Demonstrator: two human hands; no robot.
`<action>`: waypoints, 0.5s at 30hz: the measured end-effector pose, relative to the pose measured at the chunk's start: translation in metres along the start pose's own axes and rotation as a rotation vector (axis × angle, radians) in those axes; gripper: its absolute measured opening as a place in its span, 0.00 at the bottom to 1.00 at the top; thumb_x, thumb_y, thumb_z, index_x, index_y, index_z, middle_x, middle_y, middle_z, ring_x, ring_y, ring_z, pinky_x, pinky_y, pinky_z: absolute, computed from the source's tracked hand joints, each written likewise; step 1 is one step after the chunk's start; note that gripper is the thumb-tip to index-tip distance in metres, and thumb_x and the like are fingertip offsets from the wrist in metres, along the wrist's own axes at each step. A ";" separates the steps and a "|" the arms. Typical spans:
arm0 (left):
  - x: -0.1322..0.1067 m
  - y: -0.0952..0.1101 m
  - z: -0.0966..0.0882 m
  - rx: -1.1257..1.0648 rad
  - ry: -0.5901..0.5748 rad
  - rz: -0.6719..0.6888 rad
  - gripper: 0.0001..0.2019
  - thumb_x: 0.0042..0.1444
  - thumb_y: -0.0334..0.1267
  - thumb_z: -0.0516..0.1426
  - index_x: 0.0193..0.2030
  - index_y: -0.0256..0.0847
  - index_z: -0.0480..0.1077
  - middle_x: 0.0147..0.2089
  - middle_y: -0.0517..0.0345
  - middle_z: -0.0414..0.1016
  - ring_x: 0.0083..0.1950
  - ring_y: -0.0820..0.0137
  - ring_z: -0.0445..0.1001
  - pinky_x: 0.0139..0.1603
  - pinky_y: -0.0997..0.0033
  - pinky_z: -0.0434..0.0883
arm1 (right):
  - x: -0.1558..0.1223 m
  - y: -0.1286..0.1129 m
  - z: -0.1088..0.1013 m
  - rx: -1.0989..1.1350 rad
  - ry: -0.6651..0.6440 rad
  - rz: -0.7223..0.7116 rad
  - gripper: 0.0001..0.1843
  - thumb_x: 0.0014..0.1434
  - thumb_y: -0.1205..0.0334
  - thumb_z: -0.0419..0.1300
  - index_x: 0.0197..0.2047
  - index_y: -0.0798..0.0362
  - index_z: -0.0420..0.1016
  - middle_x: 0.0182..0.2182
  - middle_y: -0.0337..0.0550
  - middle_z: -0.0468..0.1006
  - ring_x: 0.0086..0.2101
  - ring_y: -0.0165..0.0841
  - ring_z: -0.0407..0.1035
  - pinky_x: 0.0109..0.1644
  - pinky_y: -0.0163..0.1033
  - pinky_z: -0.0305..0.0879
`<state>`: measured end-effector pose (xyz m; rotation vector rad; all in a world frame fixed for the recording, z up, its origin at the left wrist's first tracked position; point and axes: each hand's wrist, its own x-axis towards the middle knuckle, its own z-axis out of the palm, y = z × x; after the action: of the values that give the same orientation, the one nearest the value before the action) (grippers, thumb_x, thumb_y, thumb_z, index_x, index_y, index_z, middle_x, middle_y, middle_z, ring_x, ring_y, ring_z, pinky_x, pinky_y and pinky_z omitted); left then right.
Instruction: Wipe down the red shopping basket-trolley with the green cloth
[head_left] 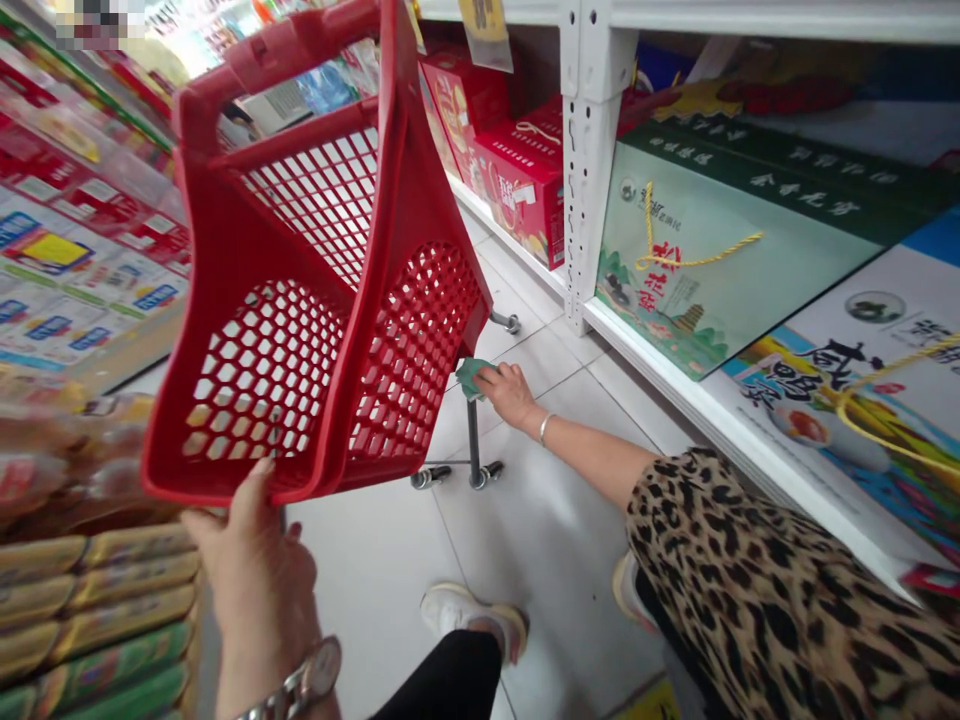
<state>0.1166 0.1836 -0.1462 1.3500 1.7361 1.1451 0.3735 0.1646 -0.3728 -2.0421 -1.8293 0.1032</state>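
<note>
A red plastic shopping cart [420, 300] with honeycomb and grid openings leans in front of me. My left hand [255, 550] grips its lower near edge, thumb over the rim and fingers curled beneath. On the cart's right side, my right hand [511, 394] holds a green cloth [474, 378]. The cloth touches the top of a grey metal leg [474, 440], just under the basket. Part of the cloth is hidden by the fingers of that hand.
White shelving [585, 200] on the right holds red gift boxes [521, 180] and a pale green gift box [675, 260] with a yellow cord. Packaged goods [82, 270] line the left side. Cart casters [487, 473] and my shoes [472, 612] are on the tiled floor [375, 590].
</note>
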 end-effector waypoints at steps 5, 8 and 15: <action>-0.016 0.022 0.011 -0.111 0.014 -0.108 0.23 0.42 0.42 0.62 0.49 0.55 0.71 0.52 0.69 0.75 0.40 0.73 0.70 0.39 0.70 0.61 | -0.014 -0.011 0.016 0.025 -0.137 -0.064 0.18 0.73 0.70 0.53 0.58 0.45 0.78 0.55 0.49 0.79 0.48 0.42 0.65 0.48 0.47 0.57; -0.010 0.019 0.007 -0.133 0.021 -0.088 0.16 0.40 0.40 0.60 0.40 0.49 0.72 0.47 0.69 0.75 0.37 0.74 0.68 0.38 0.71 0.60 | -0.027 -0.014 0.024 0.097 -0.260 -0.102 0.14 0.71 0.71 0.56 0.46 0.48 0.82 0.47 0.46 0.82 0.47 0.39 0.66 0.48 0.44 0.58; 0.015 -0.004 -0.008 -0.248 0.011 -0.004 0.14 0.37 0.38 0.61 0.30 0.42 0.61 0.33 0.69 0.64 0.33 0.76 0.63 0.34 0.75 0.62 | -0.038 -0.002 0.037 0.269 -0.289 0.158 0.15 0.61 0.76 0.61 0.44 0.49 0.83 0.45 0.46 0.82 0.45 0.39 0.71 0.47 0.41 0.62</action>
<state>0.1044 0.1958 -0.1465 1.1901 1.5449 1.3195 0.3543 0.1370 -0.4136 -2.0549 -1.6976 0.6828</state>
